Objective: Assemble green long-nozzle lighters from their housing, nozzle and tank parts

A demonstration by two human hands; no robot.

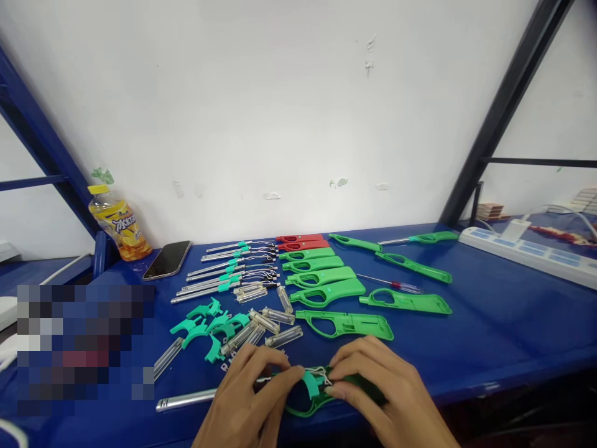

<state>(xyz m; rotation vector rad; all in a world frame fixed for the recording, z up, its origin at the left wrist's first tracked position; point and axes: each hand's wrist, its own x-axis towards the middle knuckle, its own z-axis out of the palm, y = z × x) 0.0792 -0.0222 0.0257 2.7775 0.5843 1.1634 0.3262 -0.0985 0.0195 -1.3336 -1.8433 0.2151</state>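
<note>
Both my hands meet at the near edge of the blue table [504, 323]. My left hand [254, 398] pinches a long silver metal tube [186, 401] that carries a teal trigger [310, 383] and thin wires. My right hand [382, 392] presses on a green lighter handle shell [317, 406] lying under the trigger, its fingertips at the wires. Just beyond my hands lies an open green handle half [345, 324].
Rows of green handle shells [321, 277], two red ones [301, 242], silver tubes with teal parts [224, 274], loose teal triggers [209, 323] and clear small cylinders [275, 323] cover the table. A phone [166, 259], a yellow drink bottle [119, 224], a screwdriver [392, 284] and a power strip [527, 255] lie around.
</note>
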